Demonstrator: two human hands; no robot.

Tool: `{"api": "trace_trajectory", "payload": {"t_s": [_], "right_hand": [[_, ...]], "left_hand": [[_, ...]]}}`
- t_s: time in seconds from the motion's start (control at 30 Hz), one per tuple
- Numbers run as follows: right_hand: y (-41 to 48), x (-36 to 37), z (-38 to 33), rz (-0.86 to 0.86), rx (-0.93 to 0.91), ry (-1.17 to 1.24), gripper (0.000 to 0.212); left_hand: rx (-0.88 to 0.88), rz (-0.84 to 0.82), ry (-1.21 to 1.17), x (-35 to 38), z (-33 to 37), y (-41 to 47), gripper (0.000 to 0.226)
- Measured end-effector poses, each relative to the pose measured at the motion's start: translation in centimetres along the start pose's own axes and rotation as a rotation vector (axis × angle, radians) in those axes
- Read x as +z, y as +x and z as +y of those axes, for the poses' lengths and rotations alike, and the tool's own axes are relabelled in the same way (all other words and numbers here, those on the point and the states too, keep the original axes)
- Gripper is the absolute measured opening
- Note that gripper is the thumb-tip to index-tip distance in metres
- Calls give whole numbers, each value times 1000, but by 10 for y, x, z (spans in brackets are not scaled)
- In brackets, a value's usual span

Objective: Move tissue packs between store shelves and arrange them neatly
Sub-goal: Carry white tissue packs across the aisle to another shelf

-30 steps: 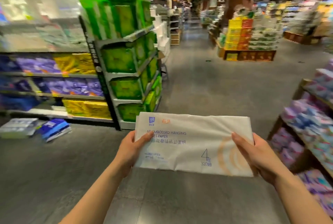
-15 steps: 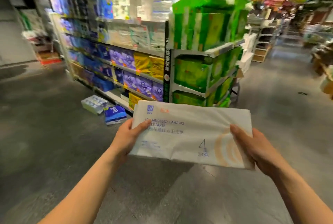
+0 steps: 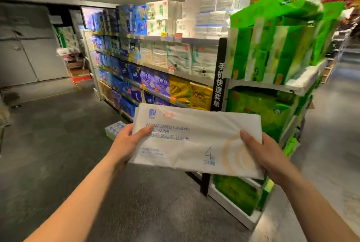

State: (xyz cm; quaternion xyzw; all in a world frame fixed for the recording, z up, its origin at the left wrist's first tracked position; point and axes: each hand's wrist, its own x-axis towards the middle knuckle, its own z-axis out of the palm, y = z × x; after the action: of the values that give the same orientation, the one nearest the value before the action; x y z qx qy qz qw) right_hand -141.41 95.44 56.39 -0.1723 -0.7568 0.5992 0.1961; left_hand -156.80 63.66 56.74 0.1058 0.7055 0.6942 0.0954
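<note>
1. White tissue pack [image 3: 194,140]: held in the air in front of the shelving, touching only the 2 hands. It lies roughly level, long side running left to right, printed face up. "EMBOSSED HANGING" and a large "4" are legible.
2. Left hand [image 3: 126,144]: grasps the pack's left end, thumb laid across the top face. The fingers are hidden beneath the pack.
3. Right hand [image 3: 268,156]: grasps the pack's right end, thumb on top beside the orange ring print. The fingers are under the pack, out of sight.
4. End shelf unit [image 3: 303,84], directly behind the pack: stocked with green packs [image 3: 272,50] on several levels. The topmost green stack sits tilted.
5. Long shelving [image 3: 155,66], left of the end unit: white packs [image 3: 204,13] on the upper rows, blue packs [image 3: 126,23] further along, purple packs [image 3: 155,82] and yellow packs [image 3: 191,91] lower down.
6. Black sign strip [image 3: 219,86]: upright, with white characters, between the 2 units.
7. Pale blue pack [image 3: 115,129]: lying on the grey floor [image 3: 58,144] at the foot of the long shelving, just beyond the left hand.
8. Grey doors [image 3: 29,56]: far left background, closed.
</note>
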Motion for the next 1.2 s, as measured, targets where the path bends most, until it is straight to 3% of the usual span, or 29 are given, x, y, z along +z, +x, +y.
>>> {"api": "trace_trajectory", "payload": {"t_s": [0.2,0.47,0.63,0.73,0.8,0.9,1.0,1.1,1.2], "right_hand": [[172,55,-10,4,-36,-27,38],[418,128,-35,-35,-149,-47,30],[552,175,-73,10,-258,-120,21],[621,202,-91,47,-290,-181,24],[660,220,-105,61,-325,-184,26],[712,250,-125,58,-407,-226,29],[767,275,-144,109,-442,-252,42],[815,293,-172,196,-466,-249,45],[861,301,-197,328,-489,-276,44]], "left_hand": [[22,34,-7,-17,7,167,34],[81,71,-19,-40,31,394,39],[157,68,-11,-62,64,532,56],[229,12,-4,-77,80,608,91],[261,-19,-10,-87,87,662,102],[329,-80,-45,-101,97,745,81],[421,-175,-51,-111,116,829,84],[485,-244,9,-118,143,913,66],[553,-261,44,-117,170,995,75]]}}
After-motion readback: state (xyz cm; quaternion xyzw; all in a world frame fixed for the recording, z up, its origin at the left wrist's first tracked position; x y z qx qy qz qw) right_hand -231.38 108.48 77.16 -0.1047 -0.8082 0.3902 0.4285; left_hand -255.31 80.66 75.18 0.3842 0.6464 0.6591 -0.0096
